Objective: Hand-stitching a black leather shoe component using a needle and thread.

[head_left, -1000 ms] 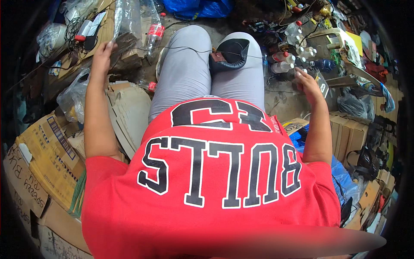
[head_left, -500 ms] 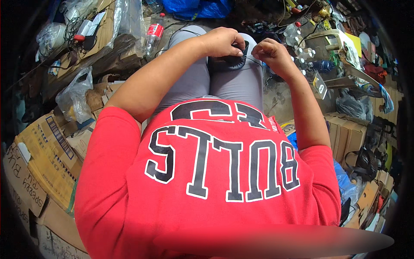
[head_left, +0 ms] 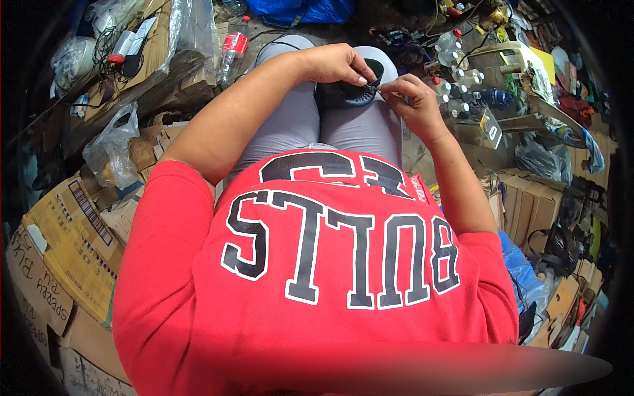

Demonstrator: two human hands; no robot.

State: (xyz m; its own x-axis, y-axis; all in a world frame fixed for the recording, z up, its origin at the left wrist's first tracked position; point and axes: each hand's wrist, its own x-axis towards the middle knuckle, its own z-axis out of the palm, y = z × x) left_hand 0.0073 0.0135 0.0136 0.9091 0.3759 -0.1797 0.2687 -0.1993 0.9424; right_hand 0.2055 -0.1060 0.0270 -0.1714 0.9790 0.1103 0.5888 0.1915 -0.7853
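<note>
I sit with grey-trousered knees ahead of me and a round black ribbed part [head_left: 353, 98] resting on my lap. My left hand [head_left: 337, 64] lies over its top with fingertips pinched at the part's right rim. My right hand [head_left: 411, 99] meets it there, thumb and fingers pinched on something thin at the same rim; what it is cannot be made out. My red shirt fills the lower half of the view.
Flattened cardboard boxes [head_left: 63, 244] pile at my left with a clear plastic bag [head_left: 112, 145] and a soda bottle [head_left: 232, 49]. Small clear bottles [head_left: 456, 99], wires and more boxes [head_left: 528, 204] crowd the right. A blue bag [head_left: 304, 10] lies ahead.
A second ago both arms were spread out to the sides. They have come together over my lap and both hands now pinch at the black part.
</note>
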